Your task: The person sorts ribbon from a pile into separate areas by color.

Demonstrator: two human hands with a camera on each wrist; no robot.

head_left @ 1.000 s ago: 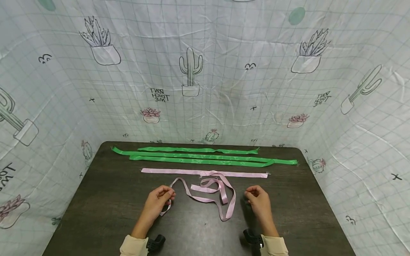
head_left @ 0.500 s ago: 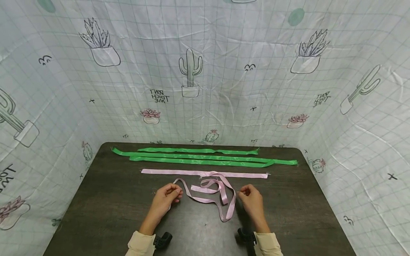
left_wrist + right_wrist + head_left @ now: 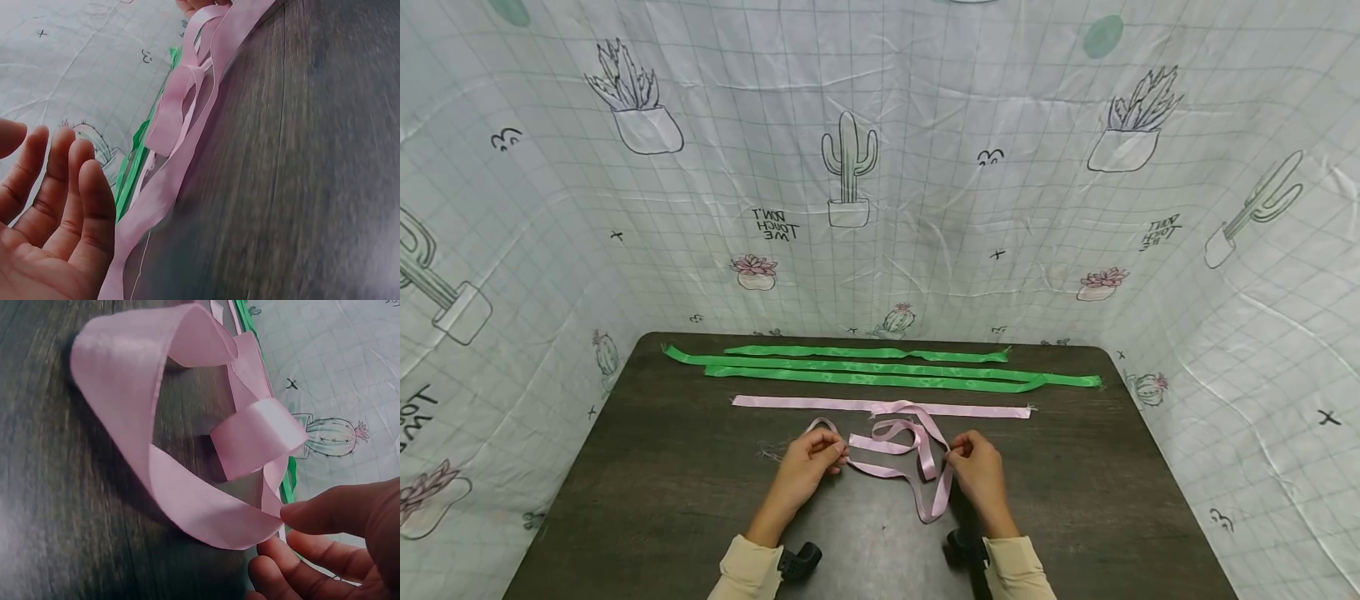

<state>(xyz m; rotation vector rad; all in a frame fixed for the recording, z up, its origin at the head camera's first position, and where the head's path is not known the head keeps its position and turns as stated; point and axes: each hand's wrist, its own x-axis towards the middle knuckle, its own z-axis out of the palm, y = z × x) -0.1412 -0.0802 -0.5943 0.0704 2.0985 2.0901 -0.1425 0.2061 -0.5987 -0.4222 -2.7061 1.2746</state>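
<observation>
A long loose pink ribbon lies in curves and loops between the hands. My right hand pinches it at the right side of the loop; in the right wrist view the ribbon bends up to the thumb tip, with the index finger just below. My left hand hovers over the ribbon's left stretch, fingers loosely curled. Nothing shows between its fingers in the left wrist view, where the ribbon passes behind the hand. The hand hides the ribbon's left end in the head view.
Behind the loops, a straight pink ribbon lies across the dark table. Several green ribbons run along the far edge. Fine loose threads lie left of the left hand. A patterned cloth surrounds the table.
Both hands have moved inward, the left rightward along the ribbon and the right leftward. The right fingertips, earlier apart from the pink ribbon, now meet its loop.
</observation>
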